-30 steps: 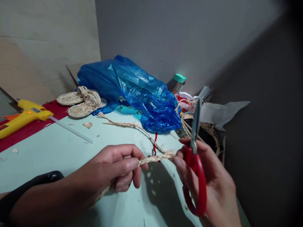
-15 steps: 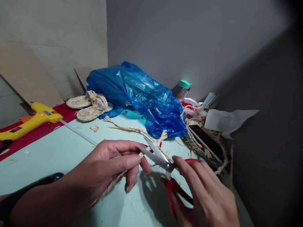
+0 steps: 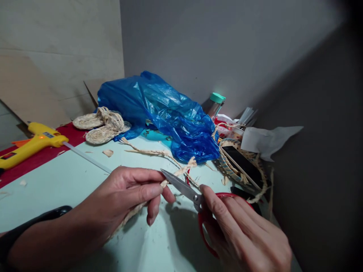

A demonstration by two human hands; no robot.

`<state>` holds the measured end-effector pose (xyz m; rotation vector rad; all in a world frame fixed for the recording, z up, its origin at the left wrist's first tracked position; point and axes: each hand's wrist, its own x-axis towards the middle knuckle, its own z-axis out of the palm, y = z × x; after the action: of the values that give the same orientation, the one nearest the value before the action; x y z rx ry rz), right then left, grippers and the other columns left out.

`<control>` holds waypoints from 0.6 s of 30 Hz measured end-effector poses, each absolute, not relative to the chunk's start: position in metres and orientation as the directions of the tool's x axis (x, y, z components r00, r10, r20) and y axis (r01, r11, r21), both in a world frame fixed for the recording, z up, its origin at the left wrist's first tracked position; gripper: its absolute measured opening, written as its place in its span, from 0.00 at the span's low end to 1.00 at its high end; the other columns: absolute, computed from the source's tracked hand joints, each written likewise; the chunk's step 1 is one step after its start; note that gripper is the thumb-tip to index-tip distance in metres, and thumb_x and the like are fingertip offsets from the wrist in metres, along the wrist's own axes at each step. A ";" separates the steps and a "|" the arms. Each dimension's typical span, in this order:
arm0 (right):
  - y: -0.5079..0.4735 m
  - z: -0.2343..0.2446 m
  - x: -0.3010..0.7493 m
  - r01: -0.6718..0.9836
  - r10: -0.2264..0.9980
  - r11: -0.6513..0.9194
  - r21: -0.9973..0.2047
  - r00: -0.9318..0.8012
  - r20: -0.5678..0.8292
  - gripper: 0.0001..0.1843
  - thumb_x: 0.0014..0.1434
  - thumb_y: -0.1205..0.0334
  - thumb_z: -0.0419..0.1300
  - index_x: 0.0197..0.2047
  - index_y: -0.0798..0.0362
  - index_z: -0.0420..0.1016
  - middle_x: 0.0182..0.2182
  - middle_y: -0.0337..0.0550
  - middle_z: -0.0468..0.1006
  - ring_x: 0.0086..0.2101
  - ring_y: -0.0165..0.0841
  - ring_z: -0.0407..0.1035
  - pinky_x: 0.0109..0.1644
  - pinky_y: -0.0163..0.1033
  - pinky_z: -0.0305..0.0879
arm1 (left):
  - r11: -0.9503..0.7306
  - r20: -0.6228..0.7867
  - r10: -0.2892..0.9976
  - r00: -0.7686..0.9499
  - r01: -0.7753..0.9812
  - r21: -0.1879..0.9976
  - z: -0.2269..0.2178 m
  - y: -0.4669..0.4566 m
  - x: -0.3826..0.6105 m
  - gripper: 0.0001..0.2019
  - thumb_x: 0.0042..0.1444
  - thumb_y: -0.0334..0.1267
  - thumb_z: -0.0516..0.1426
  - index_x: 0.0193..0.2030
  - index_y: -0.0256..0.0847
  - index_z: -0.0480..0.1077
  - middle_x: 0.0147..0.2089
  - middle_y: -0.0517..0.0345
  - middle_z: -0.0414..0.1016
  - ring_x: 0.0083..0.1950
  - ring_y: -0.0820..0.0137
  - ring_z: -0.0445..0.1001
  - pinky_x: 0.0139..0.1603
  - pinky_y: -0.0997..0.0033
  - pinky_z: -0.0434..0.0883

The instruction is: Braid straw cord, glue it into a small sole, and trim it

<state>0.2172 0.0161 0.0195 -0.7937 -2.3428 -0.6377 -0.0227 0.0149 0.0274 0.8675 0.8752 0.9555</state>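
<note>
Between the thumb and fingers of my left hand [image 3: 130,196] is a braided straw cord [image 3: 133,212], its length trailing down behind the wrist. My right hand [image 3: 241,230] grips red-handled scissors [image 3: 181,185], whose blades are closed together across the cord close to my left fingertips. Beyond the blades shows the cord's frayed tip [image 3: 190,164]; whether it is cut through I cannot tell. Another thin straw braid [image 3: 153,152] lies on the table behind.
A yellow hot glue gun [image 3: 36,141] with a glue stick rests on red cloth at left. Woven straw slippers [image 3: 104,126] sit by a blue plastic bag [image 3: 159,109]. At right are a woven basket [image 3: 227,160] holding a phone [image 3: 242,162], and a green-lidded bottle [image 3: 215,104].
The scissor blades, apart earlier, have come together over the cord as my right fingers squeezed the handles. The whole view has shifted slightly, so things appear a little farther left.
</note>
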 end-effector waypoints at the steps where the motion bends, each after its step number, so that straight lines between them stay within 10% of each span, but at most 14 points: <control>1: 0.015 0.020 0.217 0.659 0.391 0.718 0.223 -0.648 0.654 0.25 0.58 0.77 0.61 0.60 0.63 0.68 0.29 0.46 0.79 0.28 0.34 0.74 0.36 0.39 0.71 | 0.334 -0.229 0.920 0.318 -0.328 0.884 0.027 0.014 -0.023 0.07 0.58 0.35 0.63 0.33 0.37 0.81 0.24 0.56 0.74 0.24 0.77 0.65 0.24 0.81 0.60; 12: 0.005 0.029 0.218 0.828 0.679 0.545 -0.131 -0.345 0.648 0.15 0.60 0.68 0.58 0.51 0.51 0.71 0.34 0.44 0.76 0.31 0.33 0.73 0.34 0.37 0.68 | 0.379 -0.309 0.920 0.243 -0.346 0.858 0.033 0.013 -0.025 0.09 0.58 0.40 0.63 0.36 0.37 0.80 0.20 0.63 0.66 0.21 0.80 0.46 0.21 0.78 0.46; 18: 0.011 0.031 0.218 0.768 0.614 0.637 -0.072 -0.448 0.650 0.20 0.57 0.67 0.57 0.53 0.55 0.69 0.37 0.50 0.74 0.35 0.39 0.71 0.36 0.41 0.68 | 0.372 -0.303 0.924 0.235 -0.354 0.858 0.033 0.010 -0.028 0.07 0.55 0.40 0.65 0.36 0.39 0.81 0.20 0.62 0.66 0.22 0.80 0.49 0.20 0.82 0.51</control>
<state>0.2184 0.0107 0.0311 -1.0723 -2.2053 -0.3065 -0.0281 0.0103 0.0328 0.7432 0.9423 0.9966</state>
